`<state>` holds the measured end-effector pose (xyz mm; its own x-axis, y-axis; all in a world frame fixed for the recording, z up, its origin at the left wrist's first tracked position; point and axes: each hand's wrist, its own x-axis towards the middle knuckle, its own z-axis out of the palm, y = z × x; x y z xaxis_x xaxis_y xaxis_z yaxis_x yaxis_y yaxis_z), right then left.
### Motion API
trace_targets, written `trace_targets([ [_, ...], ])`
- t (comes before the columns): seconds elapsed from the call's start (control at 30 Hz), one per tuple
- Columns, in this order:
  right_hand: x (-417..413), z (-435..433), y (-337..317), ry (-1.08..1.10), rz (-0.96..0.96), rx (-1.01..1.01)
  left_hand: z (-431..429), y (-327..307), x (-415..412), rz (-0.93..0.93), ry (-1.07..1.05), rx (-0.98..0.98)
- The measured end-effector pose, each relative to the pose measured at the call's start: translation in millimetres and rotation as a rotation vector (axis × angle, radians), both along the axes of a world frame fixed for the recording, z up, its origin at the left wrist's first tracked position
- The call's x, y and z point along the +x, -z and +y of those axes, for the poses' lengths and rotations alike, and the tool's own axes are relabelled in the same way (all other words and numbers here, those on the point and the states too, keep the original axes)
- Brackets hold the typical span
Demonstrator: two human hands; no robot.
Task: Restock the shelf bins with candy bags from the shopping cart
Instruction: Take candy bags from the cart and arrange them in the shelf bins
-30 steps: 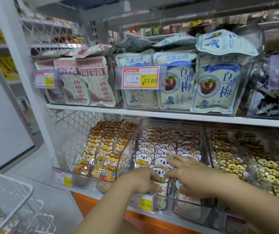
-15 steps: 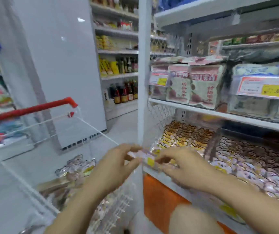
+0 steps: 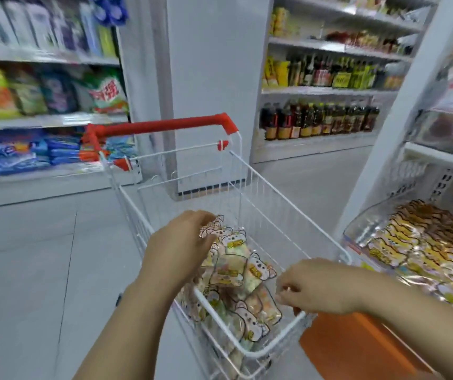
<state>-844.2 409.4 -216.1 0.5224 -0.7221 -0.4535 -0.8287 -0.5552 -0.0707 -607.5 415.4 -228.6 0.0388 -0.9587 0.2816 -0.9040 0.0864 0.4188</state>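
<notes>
A pile of clear candy bags printed with cartoon bear faces (image 3: 236,272) is contained in the white wire shopping cart with a red handle (image 3: 165,124). The topmost bag (image 3: 215,229) is gripped at its upper edge by the curled fingers of the left hand (image 3: 181,242). The right hand (image 3: 315,286) is held curled over the cart's near corner; whether anything is pinched cannot be told. A clear plastic shelf bin (image 3: 356,230) of yellow bags is seen just beside the cart

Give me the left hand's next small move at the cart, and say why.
Probably close the left hand round the top candy bags and lift them: its fingers lie on the pile in the shopping cart, with no clear grip.
</notes>
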Motion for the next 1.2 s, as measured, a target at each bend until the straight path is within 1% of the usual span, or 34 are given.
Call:
trace_targets([
  [0.07, 5.3, -0.8, -6.8, -0.023, 0.032, 0.077, -0.7, -1.9, 3.0, -0.054, -0.03, 0.015],
  [0.13, 11.5, -6.3, -10.9, -0.01, 0.029, 0.249, -1.6, -4.0, 5.5, -0.102, -0.067, 0.017],
  [0.2, 19.3, -18.5, -10.1, 0.107, -0.026, 0.465, -1.6, -5.9, 7.1, -0.138, -0.114, 0.039],
  [0.23, 24.4, -28.4, -5.8, 0.159, -0.046, 0.515, -1.4, -6.3, 7.0, -0.161, -0.129, 0.055],
  [0.27, 29.6, -40.9, 0.9, 0.172, -0.047, 0.492, -1.4, -6.4, 6.1, -0.182, -0.134, 0.065],
  [0.3, 36.3, -54.1, 7.5, 0.143, -0.029, 0.415, -0.7, -6.4, 4.8, -0.195, -0.133, 0.073],
  [0.4, 55.9, -90.1, 33.6, 0.014, 0.147, 0.152, 0.1, -6.5, 2.2, -0.205, -0.132, 0.081],
  [0.43, 60.4, -98.3, 44.4, 0.003, 0.218, 0.112, -1.4, -6.5, 1.9, -0.209, -0.137, 0.087],
  [0.5, 65.1, -110.0, 66.8, 0.024, 0.322, 0.097, -7.2, -6.5, 1.5, -0.205, -0.15, 0.115],
  [0.57, 64.7, -117.8, 86.7, 0.05, 0.332, 0.122, -14.9, -5.4, 1.3, -0.187, -0.156, 0.162],
  [0.63, 61.1, -126.5, 99.9, 0.064, 0.275, 0.137, -21.3, -4.0, 1.8, -0.188, -0.148, 0.198],
  [0.67, 59.7, -130.2, 102.3, 0.054, 0.258, 0.112, -22.9, -3.7, 1.7, -0.204, -0.14, 0.204],
  [0.7, 60.4, -131.3, 101.6, 0.011, 0.257, 0.051, -23.4, -3.3, 1.6, -0.223, -0.129, 0.204],
  [0.77, 68.7, -127.1, 99.2, -0.175, 0.268, -0.12, -23.4, -2.4, 1.1, -0.229, -0.106, 0.181],
  [0.8, 75.6, -123.8, 100.3, -0.288, 0.26, -0.174, -24.0, -1.5, 2.0, -0.195, -0.104, 0.148],
  [0.83, 82.7, -121.5, 104.9, -0.382, 0.253, -0.187, -25.0, -1.0, 3.5, -0.119, -0.11, 0.099],
  [0.9, 93.7, -117.0, 112.0, -0.453, 0.223, -0.154, -27.7, -0.6, 7.5, 0.127, -0.119, -0.028],
  [0.97, 93.2, -118.0, 108.1, -0.389, 0.086, -0.134, -27.5, -1.5, 11.5, 0.358, -0.106, -0.132],
  [1.03, 87.6, -121.3, 92.5, -0.287, -0.113, -0.178, -24.6, -2.7, 17.0, 0.502, -0.103, -0.194],
  [1.07, 84.1, -123.8, 81.9, -0.204, -0.236, -0.2, -23.3, -3.4, 19.9, 0.552, -0.113, -0.217],
  [1.13, 77.8, -127.6, 60.0, 0.01, -0.545, -0.255, -22.3, -3.9, 25.3, 0.62, -0.129, -0.244],
  [1.2, 78.4, -127.0, 38.6, 0.235, -0.846, -0.278, -21.2, -5.3, 27.9, 0.639, -0.113, -0.236],
])
